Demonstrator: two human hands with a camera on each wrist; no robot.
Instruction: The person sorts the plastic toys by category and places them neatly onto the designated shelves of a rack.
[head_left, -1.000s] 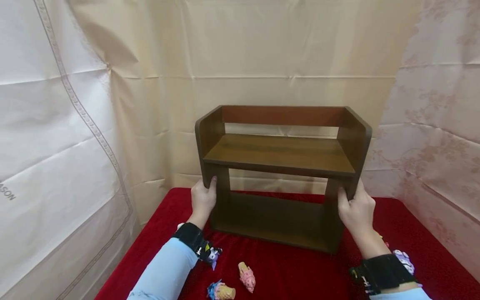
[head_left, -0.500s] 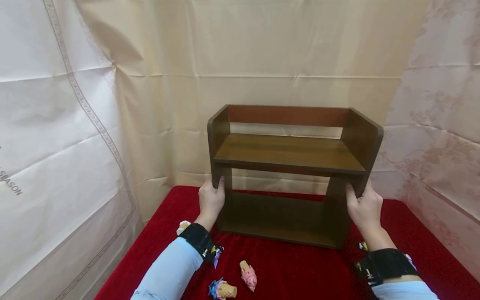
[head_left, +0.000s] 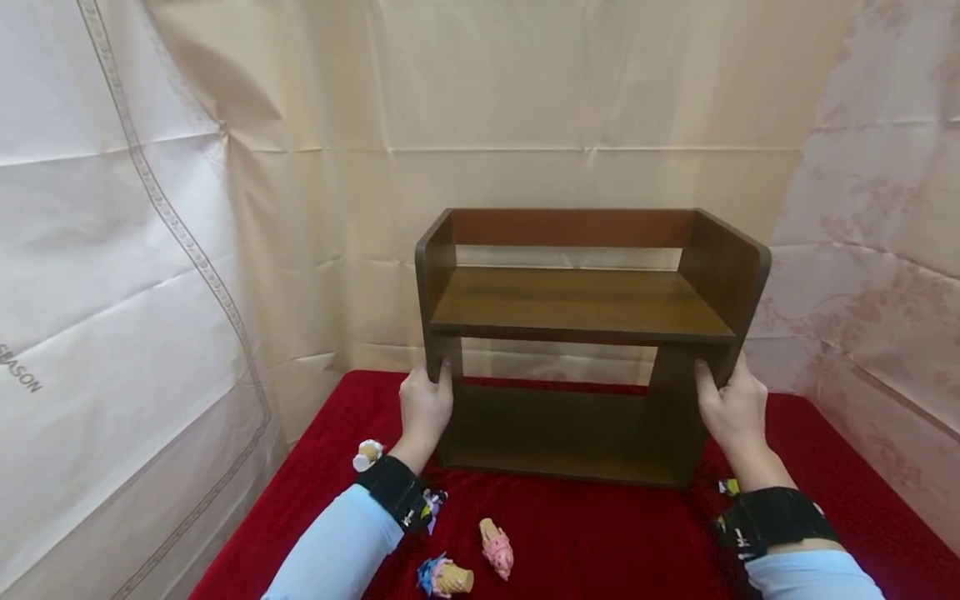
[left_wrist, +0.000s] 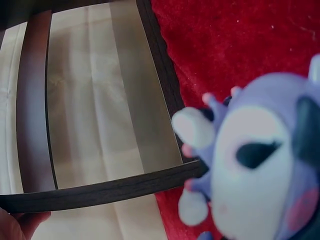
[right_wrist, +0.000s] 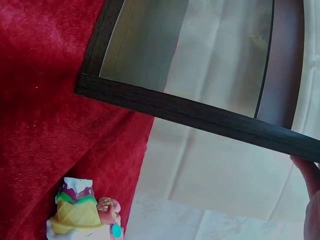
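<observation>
A dark brown two-tier wooden shelf stands upright on the red cloth in the head view, its open front facing me. My left hand grips the front edge of its left side panel, thumb on the inner face. On the opposite panel, my right hand holds the edge at a similar height, thumb inside as well. Both wrist views show the shelf's side edges, with only parts of the hands at the frame borders. A purple-and-white figurine looms close in the left wrist view.
Red cloth covers the table. A pink ice-cream-cone toy and a blue-topped one lie in front. A white-topped toy lies left of my forearm. Another toy stands right of the shelf. Fabric curtains hang behind.
The shelf has shifted slightly right with both hands still gripping it. Its right front corner has swung back a little, so the front is straighter. The view also shifted slightly.
</observation>
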